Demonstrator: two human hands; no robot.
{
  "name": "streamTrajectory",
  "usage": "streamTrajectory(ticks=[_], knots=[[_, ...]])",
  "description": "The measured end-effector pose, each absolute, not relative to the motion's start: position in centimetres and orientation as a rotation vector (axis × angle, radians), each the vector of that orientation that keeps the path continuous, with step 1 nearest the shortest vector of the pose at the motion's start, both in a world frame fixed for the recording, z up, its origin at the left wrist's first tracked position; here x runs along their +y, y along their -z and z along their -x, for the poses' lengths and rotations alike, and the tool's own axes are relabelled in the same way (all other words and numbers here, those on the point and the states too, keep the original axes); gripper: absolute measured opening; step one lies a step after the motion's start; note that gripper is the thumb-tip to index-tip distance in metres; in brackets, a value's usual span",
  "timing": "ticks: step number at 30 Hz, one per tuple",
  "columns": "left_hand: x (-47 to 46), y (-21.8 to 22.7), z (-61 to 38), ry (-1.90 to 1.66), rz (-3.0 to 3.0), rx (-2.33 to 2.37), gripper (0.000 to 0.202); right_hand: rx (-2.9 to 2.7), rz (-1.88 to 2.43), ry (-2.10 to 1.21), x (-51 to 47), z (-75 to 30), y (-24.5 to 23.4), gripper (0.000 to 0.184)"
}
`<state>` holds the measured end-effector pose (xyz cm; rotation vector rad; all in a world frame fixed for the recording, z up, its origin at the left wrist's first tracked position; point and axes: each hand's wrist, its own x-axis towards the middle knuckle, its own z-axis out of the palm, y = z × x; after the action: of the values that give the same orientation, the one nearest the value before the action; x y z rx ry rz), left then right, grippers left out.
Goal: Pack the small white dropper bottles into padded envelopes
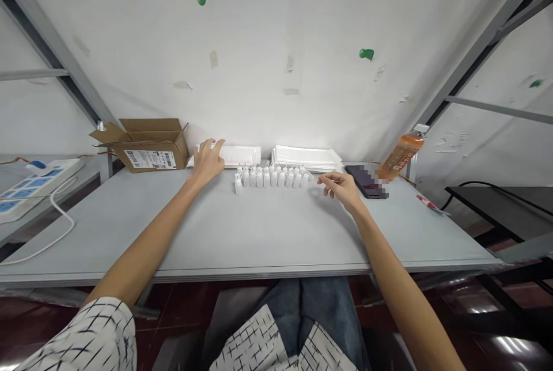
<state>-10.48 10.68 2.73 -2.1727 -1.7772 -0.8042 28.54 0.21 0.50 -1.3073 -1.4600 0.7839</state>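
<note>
1. Your left hand (208,159) reached forward, fingers spread and gripping nothing, their tips on the flat white tray stack (239,155).
2. Your right hand (341,185) hovered, fingers loosely curled and empty, just right of the row of small white plastic bottles (272,177).
3. Nearer than both hands, the matte grey bench (276,238) ran flat to its straight edge.

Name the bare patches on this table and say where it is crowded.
Bare: the near half of the table, before the row of white bottles. Crowded: the far edge, with cardboard box, white trays, phone, drink bottle.
</note>
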Motion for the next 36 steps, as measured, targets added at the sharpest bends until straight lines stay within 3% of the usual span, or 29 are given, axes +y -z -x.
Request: streamTrajectory(ticks=[5,9,15,20,36], knots=[[8.3,-3.0,8.9,1.073,2.161,-1.558,0.041,-1.452,1.565,-0.209,1.2,-29.0,0.4,0.018],[7.7,-2.0,8.4,1.168,2.128,-1.519,0.034,-1.544,1.742,0.127,3.7,-30.4,-0.1,0.029],[8.5,-0.4,10.1,1.234,2.071,-1.543,0.031,-2.07,1.82,0.13,9.6,-32.1,-1.6,0.048],[9.0,0.3,10.8,1.269,2.046,-1.526,0.026,-2.235,1.931,0.137,11.6,-31.5,-1.4,0.031],[9.4,0.6,10.9,1.272,2.054,-1.509,0.023,-2.369,2.12,0.371,10.0,-29.5,-2.4,0.035]])
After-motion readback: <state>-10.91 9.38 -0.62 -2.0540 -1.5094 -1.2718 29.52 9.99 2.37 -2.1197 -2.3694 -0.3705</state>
